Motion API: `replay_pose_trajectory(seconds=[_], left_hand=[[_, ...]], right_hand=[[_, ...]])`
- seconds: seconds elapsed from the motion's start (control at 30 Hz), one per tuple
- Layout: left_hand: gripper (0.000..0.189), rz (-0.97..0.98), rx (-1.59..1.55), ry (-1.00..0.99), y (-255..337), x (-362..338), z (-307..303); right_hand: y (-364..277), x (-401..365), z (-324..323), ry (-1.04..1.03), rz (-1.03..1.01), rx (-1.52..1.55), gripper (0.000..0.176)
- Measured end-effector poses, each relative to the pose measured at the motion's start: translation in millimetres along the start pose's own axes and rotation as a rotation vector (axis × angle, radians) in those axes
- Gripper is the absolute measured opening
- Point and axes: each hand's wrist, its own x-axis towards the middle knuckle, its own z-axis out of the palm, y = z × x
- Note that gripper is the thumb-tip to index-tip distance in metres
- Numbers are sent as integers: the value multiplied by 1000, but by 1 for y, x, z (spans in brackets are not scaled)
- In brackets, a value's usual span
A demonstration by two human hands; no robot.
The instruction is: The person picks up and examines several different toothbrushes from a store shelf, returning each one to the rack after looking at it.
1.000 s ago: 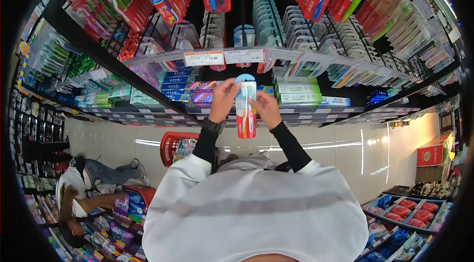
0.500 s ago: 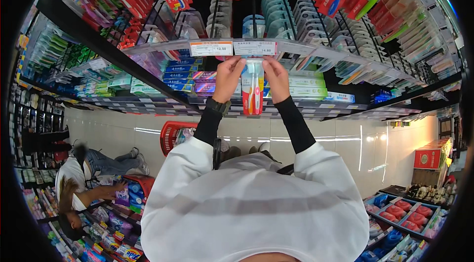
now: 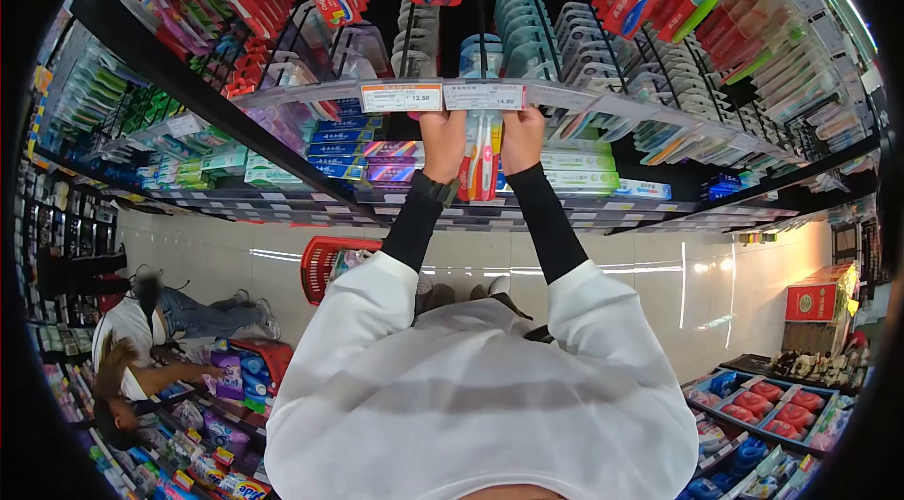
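Note:
My left hand (image 3: 443, 146) and my right hand (image 3: 523, 142) are at either side of a toothbrush pack (image 3: 485, 156), a clear and red blister pack with an orange and a red-and-white brush inside. The pack hangs upright between them, its top beneath the shelf's price rail (image 3: 584, 97). My fingertips are tucked behind the rail, and two price labels (image 3: 402, 97) partly cover them. Just above the rail, other clear-and-blue toothbrush packs (image 3: 480, 56) hang on a hook.
Toothpaste boxes (image 3: 395, 161) lie on the shelf below. A red shopping basket (image 3: 317, 266) is on the floor to my left. Farther left, a person (image 3: 132, 330) reaches toward another red basket (image 3: 268, 359). A red box (image 3: 815, 302) stands at the right.
Both hands have moved forward with the toothbrush pack, so that its top and my fingertips are now under the price rail. The person at the left has shifted slightly.

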Motion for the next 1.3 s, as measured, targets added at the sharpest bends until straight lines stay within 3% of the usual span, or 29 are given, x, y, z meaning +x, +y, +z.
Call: replay_pose_trajectory(seconds=[0.4,0.57,0.63,0.7,0.73,0.87,0.93,1.17,1.3], left_hand=[[25,22,40,-14,-4,11,9],[26,53,97,-16,-11,14,5],[26,86,186,1,-9,15,6],[27,119,198,-5,-14,18,6],[28,154,206,-11,-16,20,7],[28,90,157,-3,-19,22,4],[27,113,180,4,-21,23,-2],[24,214,415,-97,-6,32,-12],[23,419,686,-161,-15,41,-21]], right_hand=[[-8,9,9,57,-66,96,20],[1,15,1,-30,-92,-63,24],[-7,13,6,-26,-28,3,23],[-11,14,10,20,-132,-159,23],[-4,18,11,25,-132,-37,23],[-2,16,7,51,-143,-134,22],[9,13,-1,40,-212,-308,22],[35,-80,-30,-75,194,-158,25],[47,-106,-57,-80,216,-208,24]])
